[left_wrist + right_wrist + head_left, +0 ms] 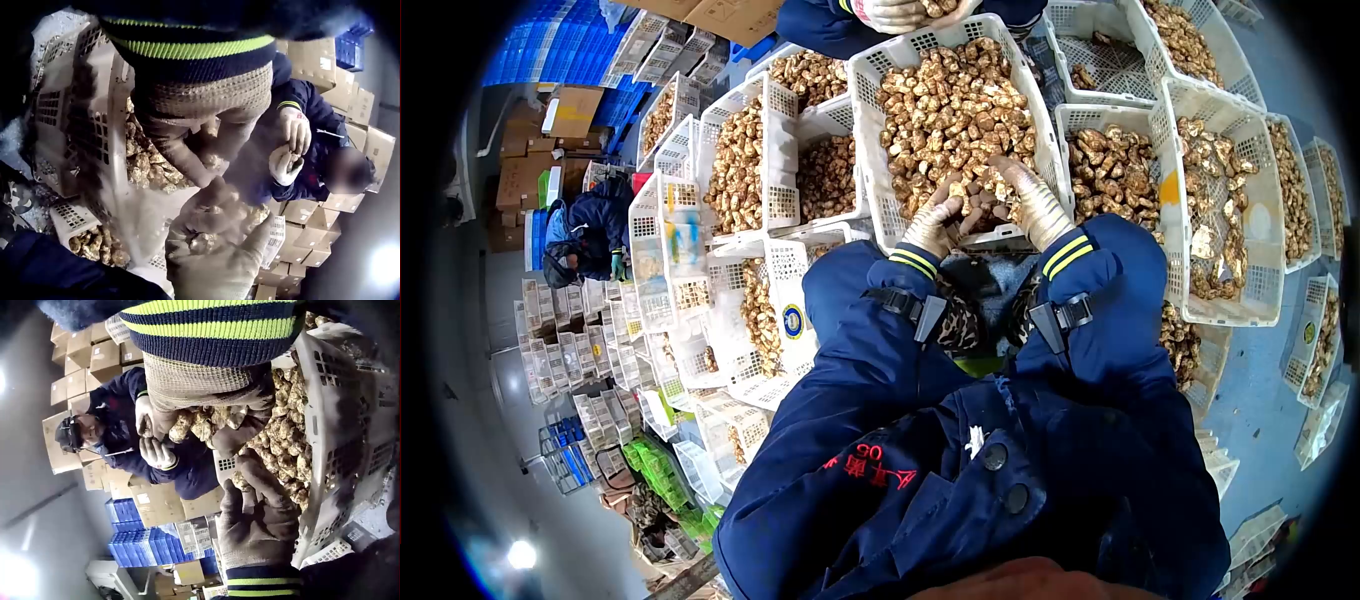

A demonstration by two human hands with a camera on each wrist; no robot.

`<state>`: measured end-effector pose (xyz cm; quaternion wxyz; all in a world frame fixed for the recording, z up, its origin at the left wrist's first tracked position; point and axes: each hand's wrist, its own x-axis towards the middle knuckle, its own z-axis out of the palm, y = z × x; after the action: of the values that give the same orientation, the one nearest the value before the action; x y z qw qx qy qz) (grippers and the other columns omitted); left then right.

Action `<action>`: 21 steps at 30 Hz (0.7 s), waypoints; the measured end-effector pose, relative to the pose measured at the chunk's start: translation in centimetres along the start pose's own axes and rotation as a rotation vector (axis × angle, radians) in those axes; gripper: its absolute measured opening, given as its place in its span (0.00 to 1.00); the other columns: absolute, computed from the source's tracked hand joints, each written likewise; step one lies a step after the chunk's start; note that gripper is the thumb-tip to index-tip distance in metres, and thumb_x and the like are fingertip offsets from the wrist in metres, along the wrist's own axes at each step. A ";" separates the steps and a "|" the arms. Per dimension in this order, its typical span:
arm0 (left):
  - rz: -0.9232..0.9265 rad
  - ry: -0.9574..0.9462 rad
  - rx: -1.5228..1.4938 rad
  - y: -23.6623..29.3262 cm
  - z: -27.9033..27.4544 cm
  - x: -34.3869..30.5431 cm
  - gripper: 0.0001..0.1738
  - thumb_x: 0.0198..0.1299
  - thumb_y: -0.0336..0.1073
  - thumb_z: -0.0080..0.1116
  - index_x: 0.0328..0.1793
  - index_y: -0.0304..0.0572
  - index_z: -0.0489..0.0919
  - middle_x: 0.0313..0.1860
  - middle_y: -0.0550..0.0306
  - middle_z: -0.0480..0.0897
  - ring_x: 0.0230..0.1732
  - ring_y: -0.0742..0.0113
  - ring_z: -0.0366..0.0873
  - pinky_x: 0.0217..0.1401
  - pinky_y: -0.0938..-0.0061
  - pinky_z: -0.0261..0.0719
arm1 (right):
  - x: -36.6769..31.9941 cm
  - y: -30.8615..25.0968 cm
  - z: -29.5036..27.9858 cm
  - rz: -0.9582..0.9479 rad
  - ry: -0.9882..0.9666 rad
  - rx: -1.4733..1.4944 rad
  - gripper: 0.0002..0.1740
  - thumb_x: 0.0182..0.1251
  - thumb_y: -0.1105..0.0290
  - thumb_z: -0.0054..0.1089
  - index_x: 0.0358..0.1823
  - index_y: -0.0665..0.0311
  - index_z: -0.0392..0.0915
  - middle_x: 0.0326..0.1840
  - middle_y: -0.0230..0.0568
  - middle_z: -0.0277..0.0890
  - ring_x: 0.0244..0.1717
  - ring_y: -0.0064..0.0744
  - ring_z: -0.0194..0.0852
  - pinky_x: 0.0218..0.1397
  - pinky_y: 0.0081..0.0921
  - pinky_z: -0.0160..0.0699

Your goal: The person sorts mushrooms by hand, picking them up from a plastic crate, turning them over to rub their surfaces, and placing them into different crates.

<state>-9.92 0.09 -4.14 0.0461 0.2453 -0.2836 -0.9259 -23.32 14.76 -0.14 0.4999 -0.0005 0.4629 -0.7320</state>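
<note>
A white slotted crate (1043, 130) full of knobby brown-and-cream mushrooms (960, 100) stands before my knees. Both gloved hands meet over its near end. My right hand (1042, 206) holds several mushrooms (203, 425), lined along its curled fingers in the right wrist view. Close beside it, my left hand (937, 222) faces it with bent fingers and pinches one mushroom (240, 480) near its thumb. The left wrist view shows mushroom pieces (203, 242) against the right palm, and the left fingertips reaching toward them. The gloves are stained brown at the fingers.
Across the crate, another person's gloved hands (892, 14) handle a mushroom. Crates of mushrooms flank mine, including one on the right (1112, 175) and one on the left (735, 165). Cardboard boxes (159, 500) and blue crates (140, 547) are stacked behind. A person (590, 230) bends at far left.
</note>
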 end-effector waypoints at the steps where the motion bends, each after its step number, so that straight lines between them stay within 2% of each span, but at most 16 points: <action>1: 0.000 -0.011 -0.002 0.1 0.2 0.0 0.34 0.58 0.30 0.57 0.72 0.51 0.61 0.58 0.54 0.75 0.57 0.60 0.75 0.62 0.68 0.76 | 0.3 0.3 -0.3 -0.007 -0.003 -0.004 0.27 0.62 0.48 0.58 0.58 0.55 0.73 0.55 0.31 0.71 0.51 0.23 0.68 0.44 0.24 0.71; 4: 0.055 0.002 -0.002 0.1 0.9 -0.1 0.32 0.58 0.33 0.59 0.70 0.48 0.63 0.58 0.52 0.74 0.59 0.57 0.74 0.64 0.62 0.74 | 0.5 0.4 -0.3 -0.040 0.006 -0.043 0.29 0.61 0.47 0.59 0.59 0.55 0.72 0.57 0.32 0.70 0.51 0.24 0.68 0.45 0.24 0.71; 8: 0.011 -0.034 -0.190 0.1 1.0 0.2 0.35 0.55 0.37 0.63 0.68 0.45 0.62 0.57 0.47 0.73 0.60 0.46 0.71 0.63 0.49 0.73 | 0.8 0.3 -0.3 -0.009 0.018 -0.031 0.30 0.61 0.47 0.59 0.60 0.55 0.71 0.61 0.33 0.68 0.53 0.26 0.67 0.48 0.25 0.70; 11: 0.013 -0.050 -0.179 0.2 1.1 0.2 0.35 0.55 0.35 0.62 0.69 0.45 0.61 0.58 0.49 0.72 0.60 0.49 0.71 0.63 0.50 0.72 | 0.7 0.3 -0.2 0.003 0.022 -0.023 0.30 0.62 0.47 0.57 0.61 0.56 0.71 0.61 0.33 0.67 0.56 0.27 0.65 0.49 0.26 0.70; 14: 0.061 -0.065 -0.045 0.2 1.3 0.0 0.35 0.56 0.33 0.61 0.70 0.45 0.61 0.58 0.53 0.73 0.59 0.53 0.72 0.63 0.51 0.72 | 0.4 0.2 -0.4 0.017 -0.017 -0.025 0.31 0.63 0.46 0.56 0.61 0.56 0.70 0.61 0.33 0.68 0.56 0.27 0.66 0.49 0.26 0.70; 17: 0.084 -0.018 0.097 0.3 1.6 -0.3 0.36 0.56 0.31 0.60 0.72 0.46 0.60 0.60 0.55 0.72 0.59 0.56 0.73 0.62 0.53 0.73 | 0.7 0.9 -0.7 -0.096 -0.037 -0.036 0.30 0.64 0.46 0.55 0.62 0.56 0.70 0.62 0.33 0.68 0.55 0.27 0.67 0.49 0.26 0.71; 18: 0.077 0.000 0.125 0.2 1.1 -0.3 0.36 0.55 0.30 0.60 0.71 0.46 0.61 0.59 0.56 0.73 0.59 0.58 0.73 0.61 0.58 0.74 | 0.7 1.0 -0.8 -0.082 -0.039 -0.036 0.30 0.64 0.46 0.55 0.62 0.56 0.70 0.62 0.33 0.68 0.56 0.27 0.67 0.50 0.26 0.71; 21: 0.134 -0.052 0.243 -0.3 0.1 0.5 0.37 0.54 0.26 0.61 0.71 0.43 0.62 0.58 0.56 0.74 0.59 0.61 0.72 0.60 0.65 0.75 | 0.7 0.8 -0.8 -0.044 -0.038 -0.035 0.30 0.64 0.46 0.55 0.62 0.56 0.69 0.62 0.32 0.67 0.57 0.27 0.65 0.51 0.26 0.71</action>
<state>-10.42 0.27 -4.44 0.0704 0.2057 -0.4105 -0.8856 -23.44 14.78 -1.50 0.4922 -0.0335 0.4660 -0.7345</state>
